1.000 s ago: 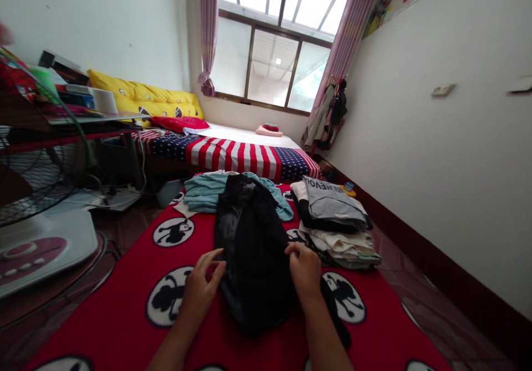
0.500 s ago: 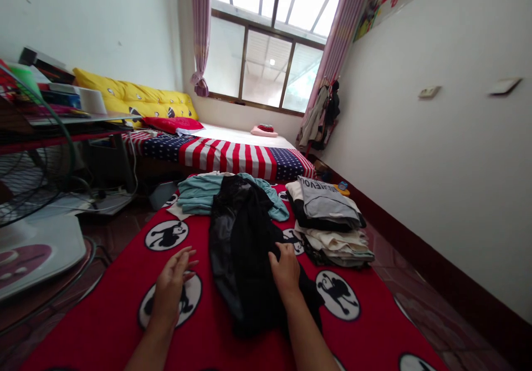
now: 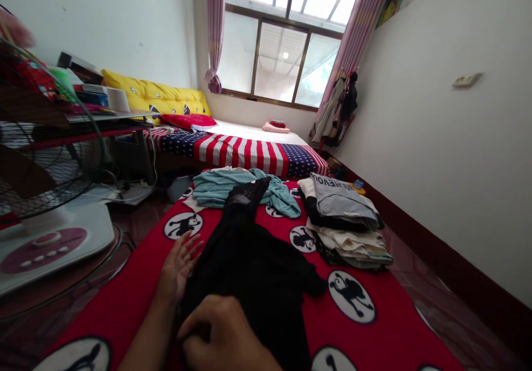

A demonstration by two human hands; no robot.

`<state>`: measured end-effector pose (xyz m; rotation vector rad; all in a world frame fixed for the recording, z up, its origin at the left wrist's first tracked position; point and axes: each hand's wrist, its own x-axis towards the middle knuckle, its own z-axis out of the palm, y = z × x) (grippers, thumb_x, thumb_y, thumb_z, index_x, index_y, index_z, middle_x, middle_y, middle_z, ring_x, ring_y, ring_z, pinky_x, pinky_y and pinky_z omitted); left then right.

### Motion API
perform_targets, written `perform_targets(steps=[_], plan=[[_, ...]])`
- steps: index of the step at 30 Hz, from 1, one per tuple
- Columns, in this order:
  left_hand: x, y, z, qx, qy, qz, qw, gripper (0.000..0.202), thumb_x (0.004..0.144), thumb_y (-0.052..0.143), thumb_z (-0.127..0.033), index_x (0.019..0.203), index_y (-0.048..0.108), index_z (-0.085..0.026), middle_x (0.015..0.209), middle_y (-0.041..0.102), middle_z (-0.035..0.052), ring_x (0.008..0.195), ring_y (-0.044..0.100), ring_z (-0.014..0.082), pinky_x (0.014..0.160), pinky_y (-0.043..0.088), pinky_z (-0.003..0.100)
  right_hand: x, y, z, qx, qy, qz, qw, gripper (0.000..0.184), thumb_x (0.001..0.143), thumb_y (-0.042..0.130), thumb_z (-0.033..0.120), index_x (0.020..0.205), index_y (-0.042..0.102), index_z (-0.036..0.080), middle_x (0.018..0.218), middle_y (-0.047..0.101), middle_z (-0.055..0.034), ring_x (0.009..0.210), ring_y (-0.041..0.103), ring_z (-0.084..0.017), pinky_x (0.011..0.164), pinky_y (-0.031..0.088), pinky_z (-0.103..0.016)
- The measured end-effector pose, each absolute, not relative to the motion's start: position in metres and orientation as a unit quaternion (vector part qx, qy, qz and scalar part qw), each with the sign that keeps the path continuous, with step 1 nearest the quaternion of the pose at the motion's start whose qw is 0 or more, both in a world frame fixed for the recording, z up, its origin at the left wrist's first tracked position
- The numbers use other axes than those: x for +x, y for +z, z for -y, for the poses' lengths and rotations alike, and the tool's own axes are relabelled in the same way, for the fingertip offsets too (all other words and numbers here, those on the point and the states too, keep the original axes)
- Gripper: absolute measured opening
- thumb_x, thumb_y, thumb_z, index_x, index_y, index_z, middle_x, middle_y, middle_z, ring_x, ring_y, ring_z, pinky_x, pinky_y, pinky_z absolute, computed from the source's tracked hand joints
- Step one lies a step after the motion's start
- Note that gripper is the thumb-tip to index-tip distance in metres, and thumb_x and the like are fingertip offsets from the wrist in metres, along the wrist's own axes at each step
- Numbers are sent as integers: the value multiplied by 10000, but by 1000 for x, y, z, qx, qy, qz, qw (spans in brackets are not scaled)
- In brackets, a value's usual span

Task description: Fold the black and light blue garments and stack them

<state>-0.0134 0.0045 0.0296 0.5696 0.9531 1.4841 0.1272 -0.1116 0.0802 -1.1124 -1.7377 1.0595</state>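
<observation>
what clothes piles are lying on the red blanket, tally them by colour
black garment: 1
teal heap: 1
folded stack, grey on top: 1
total on the red blanket: 3

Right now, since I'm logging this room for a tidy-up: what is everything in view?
black garment: one, black, spread mid-blanket
blanket: one, red with black-and-white figures, on floor
teal garment: one, teal, crumpled at blanket's far end
folded clothes: one stack, grey, black, cream, blanket's right edge
bed: one, flag-patterned cover, beyond blanket
fan: one, white base, left
left hand: one, open, flat at black garment's left edge
right hand: one, curled on black garment's near edge
</observation>
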Motion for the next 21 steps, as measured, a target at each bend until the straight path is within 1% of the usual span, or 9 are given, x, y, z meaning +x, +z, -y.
perform_targets(steps=[2, 4, 6, 8, 10, 12, 15, 18, 21], plan=[[-18, 33, -5, 258, 628, -406, 612, 545, 817, 536, -563, 1250, 573, -235, 1236, 644, 80, 1120, 613, 243, 815, 534, 323, 122, 68, 127, -378, 474, 732, 310, 214, 623, 619, 109, 677, 741, 277, 610, 657, 72, 604, 609, -97, 567, 425, -141], [-18, 33, -4, 284, 616, -412, 609, 606, 763, 619, -560, 1269, 562, -233, 1224, 653, 91, 1109, 623, 281, 857, 535, 383, 131, 61, 128, -359, 526, 724, 264, 158, 637, 656, 157, 693, 744, 276, 562, 628, 76, 539, 579, -89, 503, 402, -134], [-15, 31, -4, 330, 599, -439, 583, 663, 664, 754, -475, 1249, 572, -222, 1179, 676, 96, 1081, 637, 307, 880, 531, 419, 149, 64, 115, -393, 546, 678, 298, 149, 686, 633, 185, 759, 748, 246, 596, 638, 56, 536, 576, -91, 504, 415, -146], [-10, 28, -5, 379, 582, -479, 537, 677, 567, 835, -382, 1177, 606, -198, 1124, 698, 96, 1065, 643, 317, 900, 522, 428, 168, 74, 94, -459, 508, 615, 390, 170, 731, 606, 208, 843, 734, 204, 704, 670, 18, 586, 594, -103, 539, 451, -174], [-4, 25, -6, 401, 582, -506, 494, 630, 519, 852, -369, 1083, 641, -183, 1077, 714, 93, 1072, 638, 324, 926, 505, 432, 183, 83, 72, -513, 452, 556, 473, 229, 739, 631, 263, 940, 698, 177, 835, 686, -23, 637, 612, -122, 545, 477, -204], [3, 25, -4, 401, 586, -505, 490, 569, 515, 838, -403, 1010, 664, -183, 1048, 722, 93, 1079, 633, 335, 941, 494, 438, 189, 82, 55, -530, 437, 527, 500, 380, 706, 683, 316, 1055, 648, 168, 952, 685, -61, 704, 641, -154, 558, 510, -239], [11, 31, 6, 407, 569, -460, 546, 518, 565, 807, -449, 981, 683, -166, 1040, 725, 106, 1067, 637, 340, 939, 494, 438, 180, 64, 47, -522, 437, 549, 485, 601, 614, 760, 291, 1180, 590, 180, 1075, 679, -87, 900, 662, -226, 722, 554, -325], [18, 39, 22, 409, 546, -393, 616, 547, 617, 790, -441, 1064, 676, -148, 1079, 716, 119, 1053, 645, 333, 928, 502, 446, 163, 43, 51, -545, 372, 559, 502, 756, 530, 792, 225, 1247, 555, 203, 1173, 656, -83, 1067, 615, -277, 882, 511, -381], [18, 40, 31, 367, 530, -363, 672, 531, 617, 794, -403, 1079, 683, -165, 1054, 724, 116, 1023, 659, 337, 880, 530, 462, 161, 37, 54, -551, 378, 516, 536, 682, 532, 789, 231, 1186, 602, 185, 1088, 697, -73, 1020, 640, -291, 877, 504, -399]])
